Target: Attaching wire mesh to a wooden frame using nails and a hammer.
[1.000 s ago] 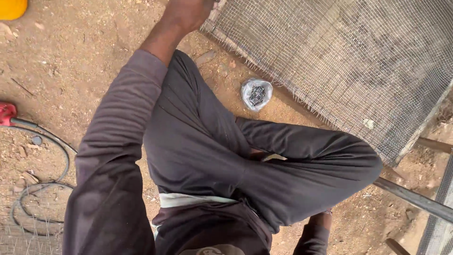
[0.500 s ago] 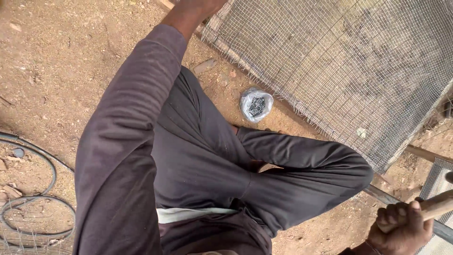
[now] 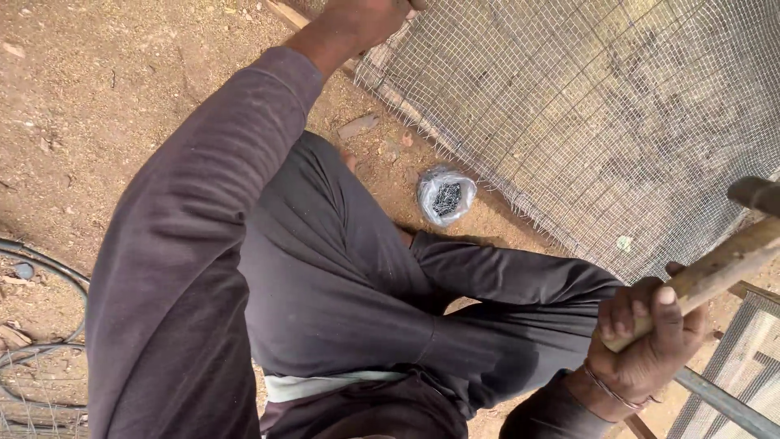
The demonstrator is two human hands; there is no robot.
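Wire mesh panel [image 3: 617,122]: grey, fine square grid, lying flat on the dirt ground [image 3: 97,106] with a frayed near edge; landmark for all entries below. Left hand [image 3: 370,18]: at the panel's upper-left corner, on or just above a wooden strip [image 3: 280,12] beneath the mesh edge; mostly cut off by the frame, so its grip cannot be told. Right hand [image 3: 646,337]: below the panel's lower-right edge, clenched around a wooden handle [image 3: 715,272] that slants up toward the mesh; a dark head [image 3: 756,193] shows at its far end. Change: a second ago this hand was low beside the hip with nothing seen in it, half a second ago it came into view with the handle, and now the tool is raised nearer the mesh, which suggests striking work at the panel edge. Package: one small clear plastic bag [image 3: 445,195], rounded, holding dark small metal pieces, on the ground just beside the panel's near edge. No labels or signs visible. Coiled wire [image 3: 41,358]: well apart, left of the panel.
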